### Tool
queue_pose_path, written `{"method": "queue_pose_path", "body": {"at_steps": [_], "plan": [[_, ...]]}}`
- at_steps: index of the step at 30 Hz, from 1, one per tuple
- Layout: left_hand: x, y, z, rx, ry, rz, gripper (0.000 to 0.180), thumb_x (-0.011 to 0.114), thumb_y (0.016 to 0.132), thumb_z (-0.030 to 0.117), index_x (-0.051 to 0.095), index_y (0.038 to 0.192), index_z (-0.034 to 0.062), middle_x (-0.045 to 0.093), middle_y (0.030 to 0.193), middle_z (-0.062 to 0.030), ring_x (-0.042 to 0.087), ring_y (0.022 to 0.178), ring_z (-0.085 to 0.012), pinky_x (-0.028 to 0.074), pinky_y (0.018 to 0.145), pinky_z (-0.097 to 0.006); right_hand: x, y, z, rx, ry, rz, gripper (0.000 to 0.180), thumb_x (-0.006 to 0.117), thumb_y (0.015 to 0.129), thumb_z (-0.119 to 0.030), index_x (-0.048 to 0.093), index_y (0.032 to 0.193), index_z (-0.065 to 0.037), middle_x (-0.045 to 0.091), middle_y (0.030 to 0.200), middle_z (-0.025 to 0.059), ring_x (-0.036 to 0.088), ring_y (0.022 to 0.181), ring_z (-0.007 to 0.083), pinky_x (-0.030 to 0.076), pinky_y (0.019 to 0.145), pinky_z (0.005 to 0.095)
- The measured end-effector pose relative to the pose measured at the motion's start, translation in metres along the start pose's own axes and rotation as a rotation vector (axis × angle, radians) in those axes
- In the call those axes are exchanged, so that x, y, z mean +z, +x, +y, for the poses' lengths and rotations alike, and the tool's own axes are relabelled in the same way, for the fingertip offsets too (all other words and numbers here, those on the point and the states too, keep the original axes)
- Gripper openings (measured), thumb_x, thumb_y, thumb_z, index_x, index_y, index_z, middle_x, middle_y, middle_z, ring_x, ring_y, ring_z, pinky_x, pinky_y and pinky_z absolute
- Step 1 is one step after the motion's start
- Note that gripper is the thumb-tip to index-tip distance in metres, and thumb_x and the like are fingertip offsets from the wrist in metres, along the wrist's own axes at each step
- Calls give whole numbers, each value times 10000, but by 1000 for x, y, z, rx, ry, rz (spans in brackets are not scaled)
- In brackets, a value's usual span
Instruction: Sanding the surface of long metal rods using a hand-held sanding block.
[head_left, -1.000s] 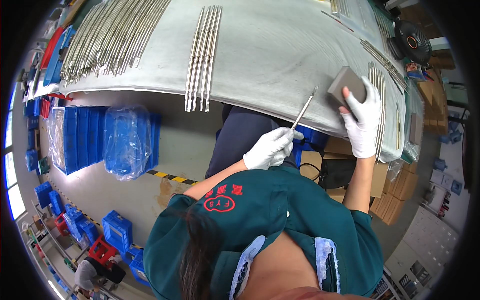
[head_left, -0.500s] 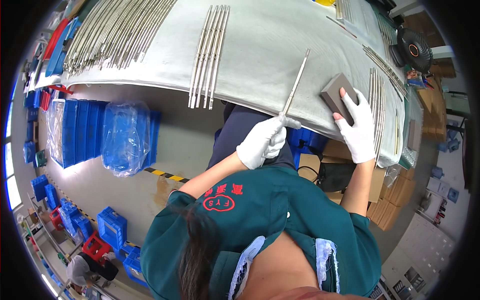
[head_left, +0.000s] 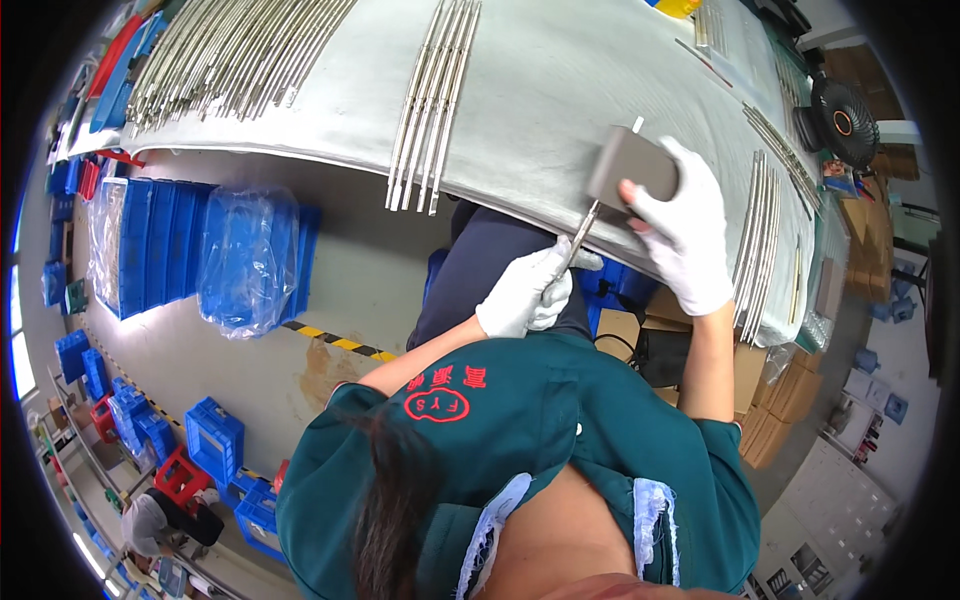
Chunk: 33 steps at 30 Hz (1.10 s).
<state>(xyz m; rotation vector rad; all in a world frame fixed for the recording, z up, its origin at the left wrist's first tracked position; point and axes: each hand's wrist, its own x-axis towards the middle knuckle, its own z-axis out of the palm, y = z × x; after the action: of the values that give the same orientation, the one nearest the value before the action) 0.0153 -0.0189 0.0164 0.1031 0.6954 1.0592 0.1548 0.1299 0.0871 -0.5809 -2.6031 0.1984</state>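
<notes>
Grey cloth covers the long workbench, with metal rods laid in rows across it and blue crates stacked on the concrete floor beneath. At the bench edge, the left hand pinches one thin rod while the right hand presses curled fingers on a grey sanding block over it.

Two gloved hands are at work, the left hand and the right hand, sharing one metal rod and one grey block. About six rods lie grouped at upper centre; one black fan sits upper right.
</notes>
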Motion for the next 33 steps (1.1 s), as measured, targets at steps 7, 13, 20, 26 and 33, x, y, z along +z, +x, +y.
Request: {"method": "queue_pose_path", "body": {"at_steps": [7, 13, 20, 26, 33], "plan": [[4, -2, 3, 13, 77, 34, 515, 393, 958, 466, 521, 1134, -1, 295, 534, 76, 242, 386, -12, 210, 338, -177, 16, 17, -26, 36, -131, 53, 500, 738, 602, -63, 662, 1053, -264, 531, 1169, 201, 526, 1046, 381, 415, 897, 429], [5, -1, -2, 64, 19, 35, 475, 424, 960, 425, 520, 1131, -8, 313, 555, 71, 248, 398, -4, 203, 340, -171, -21, -22, 1, 111, -263, -131, 538, 737, 585, -28, 655, 1074, -238, 522, 1178, 220, 510, 1079, 389, 413, 907, 434], [2, 3, -2, 42, 96, 18, 470, 418, 964, 419, 520, 1111, -15, 326, 565, 68, 250, 398, -5, 210, 339, -174, 12, 12, -22, -19, -106, 21, 517, 740, 617, -46, 651, 1070, -281, 536, 1157, 203, 531, 1055, 381, 434, 896, 424], [2, 3, -2, 7, 35, -30, 480, 400, 964, 440, 539, 1064, -9, 308, 540, 72, 252, 396, -8, 211, 342, -176, -10, -10, 4, -6, -139, -7, 358, 722, 671, -133, 663, 994, -275, 560, 1089, 189, 559, 967, 380, 466, 811, 433], [3, 3, -2, 41, 88, 33, 455, 420, 960, 434, 538, 1016, -2, 304, 533, 72, 253, 390, -6, 206, 340, -174, 13, 13, -20, -22, -82, 42, 348, 726, 689, -147, 666, 998, -295, 556, 1121, 195, 543, 1016, 382, 442, 868, 430]]}}
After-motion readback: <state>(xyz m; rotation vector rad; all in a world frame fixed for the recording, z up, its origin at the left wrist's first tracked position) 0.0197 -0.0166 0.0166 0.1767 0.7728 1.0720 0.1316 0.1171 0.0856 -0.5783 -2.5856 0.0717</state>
